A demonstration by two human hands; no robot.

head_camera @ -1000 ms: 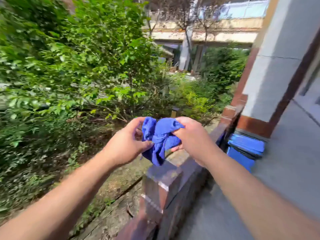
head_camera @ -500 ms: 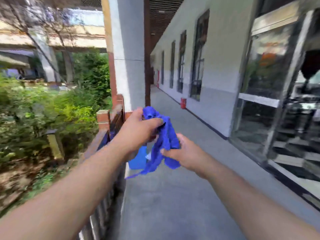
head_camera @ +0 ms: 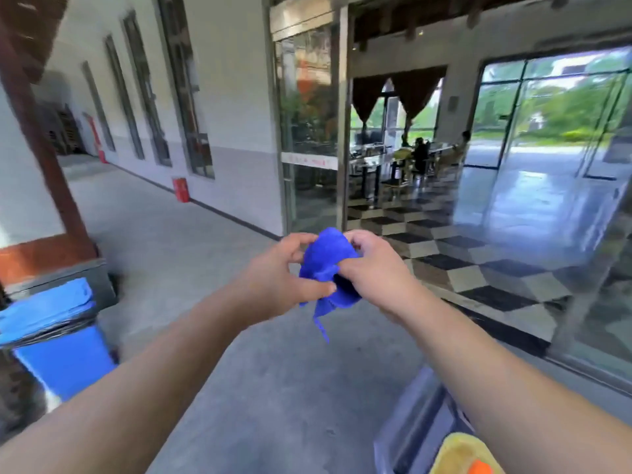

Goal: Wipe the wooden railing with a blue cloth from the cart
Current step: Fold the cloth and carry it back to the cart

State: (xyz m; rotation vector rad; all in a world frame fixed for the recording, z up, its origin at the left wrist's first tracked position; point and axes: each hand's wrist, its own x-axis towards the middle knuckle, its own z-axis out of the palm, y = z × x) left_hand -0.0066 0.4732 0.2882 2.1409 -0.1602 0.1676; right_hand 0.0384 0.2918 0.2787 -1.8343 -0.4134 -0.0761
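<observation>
A bunched blue cloth (head_camera: pixel 326 265) hangs in mid-air in front of me, over the grey walkway floor. My left hand (head_camera: pixel 273 282) grips its left side, thumb pressed on the lower fold. My right hand (head_camera: pixel 374 268) pinches its right side and top. A thin corner of the cloth dangles below. The metal edge of the cart (head_camera: pixel 415 425) shows at the bottom right, under my right forearm. The wooden railing is out of view.
A blue bin (head_camera: pixel 58 347) with a black liner stands at the left beside a pillar base (head_camera: pixel 37 254). A yellow and orange item (head_camera: pixel 461 453) lies on the cart. Glass doors (head_camera: pixel 307 138) open onto a checkered floor at the right. A red box (head_camera: pixel 180 189) sits by the wall.
My view has swung right, from the garden and railing to the walkway and glass doors. Both hands stayed on the cloth, bunching it tighter. The cart edge has come into view.
</observation>
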